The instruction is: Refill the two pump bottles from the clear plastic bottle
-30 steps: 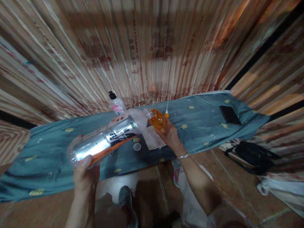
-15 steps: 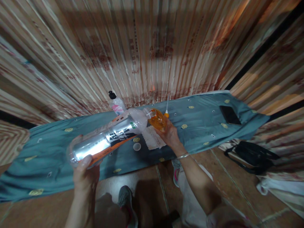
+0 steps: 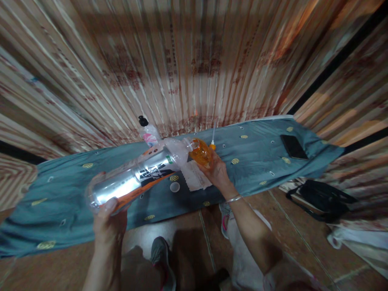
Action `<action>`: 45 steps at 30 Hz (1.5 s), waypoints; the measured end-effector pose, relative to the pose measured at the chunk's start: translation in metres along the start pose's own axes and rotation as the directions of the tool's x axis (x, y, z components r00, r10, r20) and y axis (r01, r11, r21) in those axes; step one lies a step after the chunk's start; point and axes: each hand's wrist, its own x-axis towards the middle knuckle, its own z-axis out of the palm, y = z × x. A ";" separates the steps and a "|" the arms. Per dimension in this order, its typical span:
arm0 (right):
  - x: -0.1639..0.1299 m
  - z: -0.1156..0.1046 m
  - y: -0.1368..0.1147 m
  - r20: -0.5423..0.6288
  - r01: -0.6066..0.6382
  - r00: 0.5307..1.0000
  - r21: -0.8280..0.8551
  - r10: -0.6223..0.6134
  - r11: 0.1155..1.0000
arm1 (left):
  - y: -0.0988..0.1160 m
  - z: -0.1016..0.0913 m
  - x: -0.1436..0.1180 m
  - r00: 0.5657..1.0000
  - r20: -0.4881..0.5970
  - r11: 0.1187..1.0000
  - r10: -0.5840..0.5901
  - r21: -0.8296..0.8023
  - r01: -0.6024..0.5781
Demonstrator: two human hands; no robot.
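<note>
**A:** Where does everything sit just now?

**B:** The left hand (image 3: 109, 220) is wrapped round the base of the big clear bottle (image 3: 138, 178), which is tipped almost flat with its neck pointing away; the right hand (image 3: 216, 171) is closed about the small orange container (image 3: 200, 152), held right at that neck, the two mouths touching or very nearly so; both hang above the blue cloth (image 3: 257, 155).

**A:** So how would you do the pouring well?

**B:** I judge the tilt matters most; raise the base slowly, so the liquid runs in a thin stream rather than a gulp; keep the orange container upright and pressed close under the neck, since any gap would wet the cloth.

**A:** Anything below to mind?

**B:** A white paper napkin (image 3: 196, 178) lies just under the hands, and a small white cap (image 3: 175, 186) beside it; drips would likely land there; the dark phone (image 3: 293, 146) lies well apart to the right, and the spray bottle (image 3: 148, 131) stands at the far edge.

**A:** How full is the small one?

**B:** I cannot tell; it is too blurred.
</note>
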 end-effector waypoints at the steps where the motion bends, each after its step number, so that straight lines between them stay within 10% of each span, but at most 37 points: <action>1: 0.000 0.000 0.000 -0.001 -0.001 1.000 -0.002 0.001 1.000 | 0.000 0.000 0.000 1.000 -0.006 1.000 -0.002 -0.001 0.002; 45: -0.001 0.002 0.002 -0.019 0.041 0.999 -0.044 -0.042 0.998 | -0.003 -0.003 0.003 0.999 -0.036 0.999 -0.028 -0.045 0.026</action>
